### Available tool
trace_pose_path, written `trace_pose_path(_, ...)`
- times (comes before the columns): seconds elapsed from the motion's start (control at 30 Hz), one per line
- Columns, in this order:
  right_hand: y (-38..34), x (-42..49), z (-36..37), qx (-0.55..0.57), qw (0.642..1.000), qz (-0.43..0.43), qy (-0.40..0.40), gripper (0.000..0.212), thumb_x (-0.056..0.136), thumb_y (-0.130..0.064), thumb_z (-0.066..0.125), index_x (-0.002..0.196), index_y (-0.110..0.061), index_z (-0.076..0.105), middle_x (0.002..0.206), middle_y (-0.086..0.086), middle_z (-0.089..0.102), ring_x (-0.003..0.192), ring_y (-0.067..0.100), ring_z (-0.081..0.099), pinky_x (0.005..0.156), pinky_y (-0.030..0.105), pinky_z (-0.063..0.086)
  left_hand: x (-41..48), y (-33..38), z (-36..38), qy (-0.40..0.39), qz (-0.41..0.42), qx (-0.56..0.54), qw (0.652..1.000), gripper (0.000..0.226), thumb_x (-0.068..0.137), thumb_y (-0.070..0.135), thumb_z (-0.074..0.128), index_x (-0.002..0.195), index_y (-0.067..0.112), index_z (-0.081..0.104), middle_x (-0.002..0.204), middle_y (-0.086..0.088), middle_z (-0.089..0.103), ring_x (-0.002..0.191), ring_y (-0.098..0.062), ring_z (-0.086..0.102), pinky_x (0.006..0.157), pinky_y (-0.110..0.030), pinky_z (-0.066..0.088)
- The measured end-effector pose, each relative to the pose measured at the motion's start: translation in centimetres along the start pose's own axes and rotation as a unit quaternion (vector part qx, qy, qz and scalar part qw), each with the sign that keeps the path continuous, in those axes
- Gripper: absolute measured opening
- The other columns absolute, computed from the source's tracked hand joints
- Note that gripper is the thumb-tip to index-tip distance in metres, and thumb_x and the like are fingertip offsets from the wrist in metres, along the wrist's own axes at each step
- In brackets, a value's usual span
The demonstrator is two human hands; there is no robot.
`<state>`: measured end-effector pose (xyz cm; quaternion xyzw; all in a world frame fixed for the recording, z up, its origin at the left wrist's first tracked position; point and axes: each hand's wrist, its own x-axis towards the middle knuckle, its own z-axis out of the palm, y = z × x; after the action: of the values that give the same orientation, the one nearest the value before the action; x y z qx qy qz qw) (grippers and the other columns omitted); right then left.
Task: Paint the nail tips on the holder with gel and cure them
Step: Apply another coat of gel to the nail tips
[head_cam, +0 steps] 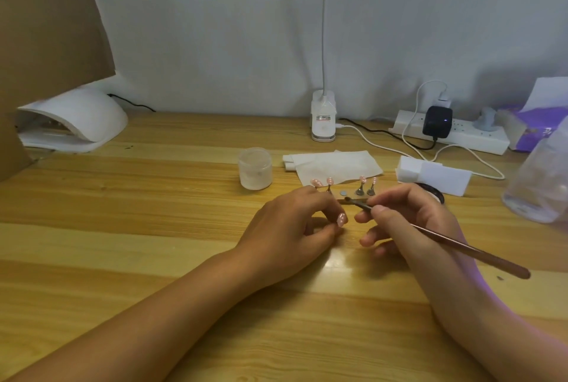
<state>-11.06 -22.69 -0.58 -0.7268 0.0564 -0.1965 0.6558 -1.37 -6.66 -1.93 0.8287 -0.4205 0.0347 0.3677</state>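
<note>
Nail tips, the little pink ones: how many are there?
5. Four nail tips stand on the holder: two at its left end, two at its right end. The fifth is pinched in the left hand. Others may be hidden behind the hands.

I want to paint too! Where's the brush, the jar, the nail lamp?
Brush (461,245), head view, on its handle.
Jar (255,171), head view, on its side.
Nail lamp (83,117), head view, on its dome.
</note>
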Motion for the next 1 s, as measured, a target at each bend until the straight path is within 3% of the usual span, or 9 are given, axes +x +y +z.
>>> trace_pose_path(0.13, -0.12, 0.03, -0.20, 0.019, 1.000, 0.017, 0.003, 0.015, 0.092, -0.001, 0.054, 0.083, -0.011, 0.061, 0.072, 0.010, 0.071, 0.056, 0.017, 0.064, 0.049, 0.022, 0.052, 0.02, -0.06, -0.09, 0.007, 0.001, -0.013, 1.000, 0.007, 0.088, 0.024, 0.071, 0.090, 0.029, 0.067, 0.094, 0.013, 0.062, 0.060, -0.004, 0.050, 0.059, -0.021, 0.033)
trace_pose_path(0.33, -0.13, 0.11, -0.02, -0.007, 0.999, 0.027, -0.028, 0.027, 0.089, -0.009, 0.058, 0.073, -0.030, 0.066, 0.074, 0.008, 0.072, 0.054, 0.013, 0.061, 0.049, 0.022, 0.050, 0.05, 0.01, -0.21, 0.006, -0.003, -0.015, 1.000, 0.005, 0.088, 0.024, 0.070, 0.089, 0.028, 0.068, 0.090, 0.014, 0.060, 0.060, -0.002, 0.049, 0.058, -0.018, 0.031)
trace_pose_path(0.47, -0.01, 0.13, 0.10, -0.031, 0.998, 0.027, -0.042, 0.023, 0.087, -0.012, 0.060, 0.077, -0.032, 0.065, 0.077, 0.007, 0.073, 0.055, 0.013, 0.062, 0.051, 0.025, 0.051, 0.08, 0.15, -0.34, 0.000, -0.011, -0.025, 1.000, 0.003, 0.088, 0.025, 0.071, 0.090, 0.025, 0.070, 0.090, 0.013, 0.062, 0.061, 0.000, 0.049, 0.058, -0.016, 0.031)
trace_pose_path(0.57, -0.07, 0.09, 0.20, -0.047, 0.997, 0.033, -0.045, 0.008, 0.079, -0.023, 0.065, 0.078, -0.031, 0.065, 0.077, 0.007, 0.073, 0.055, 0.012, 0.063, 0.052, 0.028, 0.049, 0.06, 0.23, -0.34, 0.002, -0.019, -0.023, 1.000, 0.003, 0.086, 0.025, 0.073, 0.089, 0.024, 0.071, 0.086, 0.014, 0.060, 0.059, 0.000, 0.049, 0.058, -0.016, 0.030)
trace_pose_path(0.7, -0.10, 0.14, 0.23, -0.058, 0.996, 0.042, -0.045, 0.010, 0.069, -0.027, 0.060, 0.078, -0.029, 0.064, 0.076, 0.007, 0.072, 0.053, 0.011, 0.061, 0.052, 0.029, 0.048, 0.11, 0.28, -0.44, 0.000, -0.030, -0.030, 0.999, 0.004, 0.085, 0.025, 0.074, 0.087, 0.024, 0.071, 0.084, 0.016, 0.058, 0.059, 0.002, 0.051, 0.056, -0.011, 0.029)
trace_pose_path(0.8, -0.22, 0.05, 0.18, -0.057, 0.996, 0.044, -0.050, 0.004, 0.078, -0.022, 0.064, 0.076, -0.026, 0.063, 0.072, 0.009, 0.070, 0.053, 0.011, 0.059, 0.053, 0.030, 0.047, 0.11, 0.25, -0.46, -0.002, -0.038, -0.043, 0.998, 0.004, 0.085, 0.025, 0.075, 0.087, 0.026, 0.072, 0.085, 0.017, 0.059, 0.059, 0.003, 0.052, 0.056, -0.011, 0.032)
trace_pose_path(0.87, -0.09, 0.00, 0.06, -0.061, 0.996, 0.042, -0.044, 0.014, 0.084, -0.013, 0.061, 0.074, -0.024, 0.062, 0.070, 0.009, 0.070, 0.053, 0.012, 0.058, 0.053, 0.031, 0.046, 0.10, 0.20, -0.45, 0.000, -0.039, -0.049, 0.998, 0.005, 0.085, 0.025, 0.075, 0.087, 0.028, 0.072, 0.084, 0.018, 0.059, 0.059, 0.005, 0.052, 0.056, -0.010, 0.033)
trace_pose_path(1.0, -0.08, -0.07, -0.08, -0.014, 0.999, 0.029, -0.003, 0.017, 0.091, -0.011, 0.052, 0.078, -0.019, 0.059, 0.066, 0.009, 0.068, 0.049, 0.013, 0.055, 0.046, 0.022, 0.045, 0.15, 0.09, -0.38, 0.008, -0.042, -0.072, 0.997, 0.005, 0.084, 0.023, 0.077, 0.086, 0.025, 0.072, 0.082, 0.017, 0.059, 0.058, 0.004, 0.051, 0.056, -0.009, 0.033)
